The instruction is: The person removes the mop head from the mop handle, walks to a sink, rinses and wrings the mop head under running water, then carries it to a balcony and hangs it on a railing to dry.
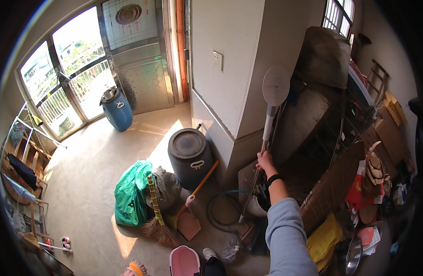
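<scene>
My right hand (265,160) is closed around the metal pole of a mop (267,126), which I hold upright with its round white disc (276,86) at the top. The pole's lower end comes down near the floor, beside a white bucket (258,206) and a coiled dark hose (211,214). A grey stringy mop head (231,249) lies on the floor next to my shoe (209,254). In front of me is a pink bucket (184,261). My left hand is out of view.
A straw broom (159,224), a dustpan (188,226) and a green plastic bag (132,196) stand together by a dark lidded barrel (190,155). Farther off is a blue barrel (118,112) near the glass doors. Yellow plastic (323,241) and clutter crowd the right side.
</scene>
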Available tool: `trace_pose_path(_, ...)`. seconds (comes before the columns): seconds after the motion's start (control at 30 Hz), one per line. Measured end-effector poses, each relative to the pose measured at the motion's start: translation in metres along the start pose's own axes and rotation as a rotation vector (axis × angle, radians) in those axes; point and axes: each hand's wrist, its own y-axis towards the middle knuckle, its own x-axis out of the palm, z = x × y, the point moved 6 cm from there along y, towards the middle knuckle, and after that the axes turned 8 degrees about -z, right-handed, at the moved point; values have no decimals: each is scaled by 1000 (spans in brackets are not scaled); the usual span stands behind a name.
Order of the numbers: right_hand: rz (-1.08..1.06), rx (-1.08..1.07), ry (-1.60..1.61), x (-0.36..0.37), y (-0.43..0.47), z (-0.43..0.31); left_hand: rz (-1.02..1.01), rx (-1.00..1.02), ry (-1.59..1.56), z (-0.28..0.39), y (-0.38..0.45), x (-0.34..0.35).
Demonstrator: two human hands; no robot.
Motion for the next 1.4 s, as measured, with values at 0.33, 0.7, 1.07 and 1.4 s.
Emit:
trace_pose_path(0.33, 92, 136, 137, 14, 17, 22, 30, 0, -62, -5, -14, -71)
trace_pose_path(0.7, -1177, -456, -943, 343, -480, 246, 359, 289, -507, -79, -165, -352)
trace_pose_path(1.07, -2494, -842, -524, 440, -1026, 146, 1066, 844, -750, -180, -442, -606)
trace_pose_path(1.4, -1605, -496, -2019, 588, -788, 210, 1993, 775, 17, -227, -536, -597)
